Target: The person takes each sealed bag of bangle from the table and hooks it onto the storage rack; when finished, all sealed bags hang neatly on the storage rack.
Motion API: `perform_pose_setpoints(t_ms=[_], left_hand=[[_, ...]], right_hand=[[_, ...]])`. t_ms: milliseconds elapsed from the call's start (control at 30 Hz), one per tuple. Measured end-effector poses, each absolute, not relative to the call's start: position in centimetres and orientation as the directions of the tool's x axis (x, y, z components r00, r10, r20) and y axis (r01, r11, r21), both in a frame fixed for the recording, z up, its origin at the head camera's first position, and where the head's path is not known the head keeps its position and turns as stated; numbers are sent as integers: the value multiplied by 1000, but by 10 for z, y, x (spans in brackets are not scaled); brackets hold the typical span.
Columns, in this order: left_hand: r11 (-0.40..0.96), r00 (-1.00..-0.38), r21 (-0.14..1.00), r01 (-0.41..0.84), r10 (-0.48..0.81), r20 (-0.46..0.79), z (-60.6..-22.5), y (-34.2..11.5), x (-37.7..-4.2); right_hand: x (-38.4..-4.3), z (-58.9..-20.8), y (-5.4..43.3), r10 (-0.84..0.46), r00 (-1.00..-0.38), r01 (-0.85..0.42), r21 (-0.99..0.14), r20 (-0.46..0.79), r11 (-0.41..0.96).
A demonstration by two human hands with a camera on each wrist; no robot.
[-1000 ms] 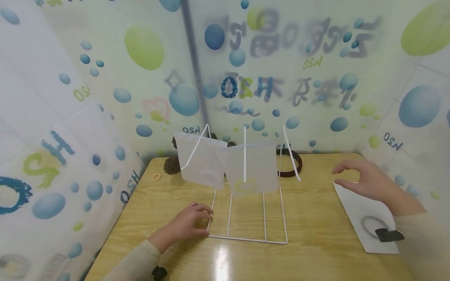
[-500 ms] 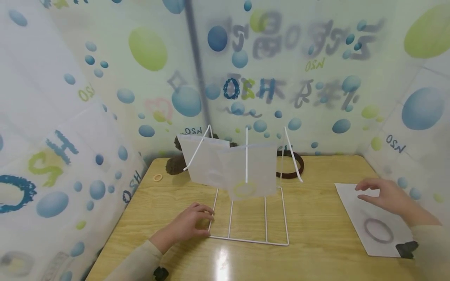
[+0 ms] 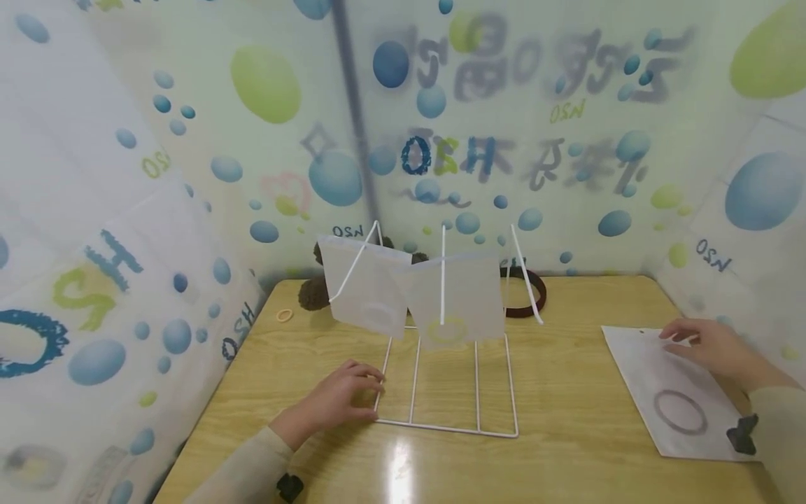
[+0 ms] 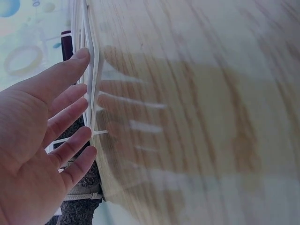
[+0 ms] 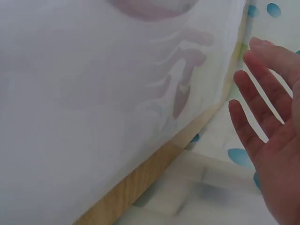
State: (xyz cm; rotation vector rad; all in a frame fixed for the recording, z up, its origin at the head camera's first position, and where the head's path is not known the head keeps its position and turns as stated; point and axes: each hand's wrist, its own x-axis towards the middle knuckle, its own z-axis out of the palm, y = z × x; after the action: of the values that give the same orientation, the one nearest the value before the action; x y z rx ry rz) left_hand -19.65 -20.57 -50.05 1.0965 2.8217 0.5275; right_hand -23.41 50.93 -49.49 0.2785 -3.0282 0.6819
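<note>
My left hand (image 3: pixel 340 395) rests against the front-left corner of a white wire rack (image 3: pixel 441 428), its fingers relaxed; in the left wrist view the thumb (image 4: pixel 70 70) touches the rod. Two pale translucent bags hang from the rack: a left bag (image 3: pixel 359 287) and a right bag (image 3: pixel 469 287) with a yellowish ring showing through. At the right, my right hand (image 3: pixel 714 350) is over the far part of a flat white bag (image 3: pixel 639 371) on the table, fingers loosely bent and holding nothing. A greyish ring (image 3: pixel 659 408) shows on that bag.
Behind the rack are a dark brown fuzzy object (image 3: pixel 313 294), partly hidden by the bags, and a dark brown hoop (image 3: pixel 541 290). A small tan ring (image 3: pixel 285 316) lies at the back left of the wooden table (image 3: pixel 315 455). Patterned curtains enclose the sides and back.
My right hand has moved right and down toward the flat bag, uncovering more of it. The hanging bags have swung slightly. My left hand has stayed at the rack corner.
</note>
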Motion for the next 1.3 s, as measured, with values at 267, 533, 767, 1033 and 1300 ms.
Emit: perform_pose_setpoints(t_ms=[267,533,767,1033,1300], left_hand=[[692,-746,343,635,664,42,-498,-205,-196],[683,-733,323,655,678,53,-496,-205,-197],[692,-743,331,641,668,43,-496,-205,-196],[701,-753,336,629,657,39,-498,-206,-197],[707,-759,349,615,650,23,-499,-206,-196]], right_hand=[[-245,-509,522,-130,-991,-135,-424,41,895],[-251,-510,527,-134,-991,-130,-412,20,902],[-255,-507,527,-158,-987,-145,-390,0,909],[-256,-506,522,-166,-986,-152,-398,1,905],[-259,-506,522,-89,-994,-59,-394,-59,917]])
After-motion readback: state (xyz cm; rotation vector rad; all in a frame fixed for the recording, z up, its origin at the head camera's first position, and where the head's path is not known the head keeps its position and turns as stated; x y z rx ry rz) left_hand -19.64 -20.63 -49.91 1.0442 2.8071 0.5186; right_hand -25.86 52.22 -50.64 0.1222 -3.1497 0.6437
